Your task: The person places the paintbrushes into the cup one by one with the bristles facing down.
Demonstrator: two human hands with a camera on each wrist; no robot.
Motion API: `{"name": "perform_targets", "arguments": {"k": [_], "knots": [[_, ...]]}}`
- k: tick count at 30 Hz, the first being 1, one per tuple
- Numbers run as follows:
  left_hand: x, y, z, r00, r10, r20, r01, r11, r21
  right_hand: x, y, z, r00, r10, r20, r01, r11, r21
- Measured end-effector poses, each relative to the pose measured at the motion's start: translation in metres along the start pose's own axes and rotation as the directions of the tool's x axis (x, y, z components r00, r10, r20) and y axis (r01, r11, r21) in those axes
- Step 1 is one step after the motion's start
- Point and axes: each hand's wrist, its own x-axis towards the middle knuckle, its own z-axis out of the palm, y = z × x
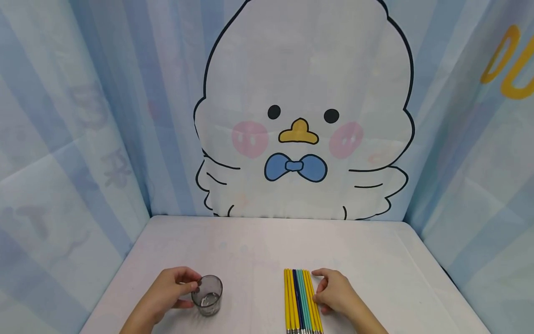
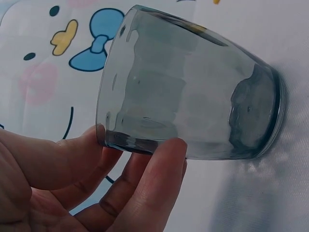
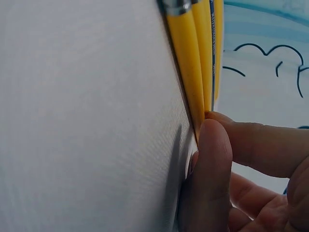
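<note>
At the rim of a clear grey drinking glass (image 1: 210,304), my left hand (image 1: 168,290) holds its near side with thumb and fingers. The glass stands upright on the table; in the left wrist view its smoky wall (image 2: 193,92) looks sideways. To the right lies a row of paintbrushes (image 1: 298,297), handles pointing away, in yellow, dark blue and teal. My right hand (image 1: 335,292) touches the row's right side, index fingertip near the handle ends and thumb lower down. The right wrist view shows those fingertips against the outer yellow handle (image 3: 186,63); the bristles are out of view.
A pale table (image 1: 250,241) carries everything. Light blue striped cloth (image 1: 50,139) hangs on the left, right and back, with a large cartoon bird (image 1: 304,83) on the back panel. The table's far edge meets this panel.
</note>
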Motion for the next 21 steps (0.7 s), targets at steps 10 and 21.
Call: {"name": "perform_targets", "arguments": {"k": [10,21], "knots": [[-0.0028,0.0029,0.0002,1.0,-0.001,-0.001,0.001,1.0,-0.007,-0.0015,-0.0015,-0.0008,1.0,-0.004,0.009,0.004,1.0,-0.011],[-0.0033,0.0029,0.0002,1.0,-0.002,0.002,0.002,1.0,-0.012,-0.0021,-0.0027,-0.0009,1.0,-0.019,0.016,0.02,0.999,-0.039]]}}
